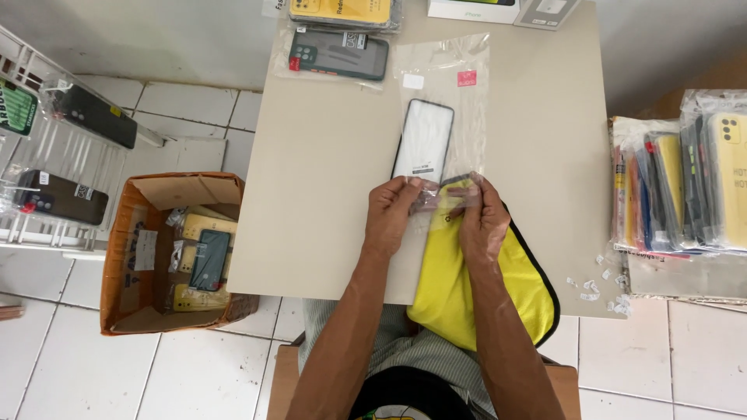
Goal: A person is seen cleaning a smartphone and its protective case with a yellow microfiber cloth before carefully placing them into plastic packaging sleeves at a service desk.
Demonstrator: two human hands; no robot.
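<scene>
both hands' fingers [420, 194] pinch the clear sleeve [443, 101] near edge.

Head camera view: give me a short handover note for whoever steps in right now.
Left hand and right hand both pinch the near end of a clear plastic sleeve lying on the table. A black-framed screen protector sits inside the sleeve, most of the way in. A yellow cloth lies under the right hand. Sleeve end not yet closed, as far as can be seen.
</scene>
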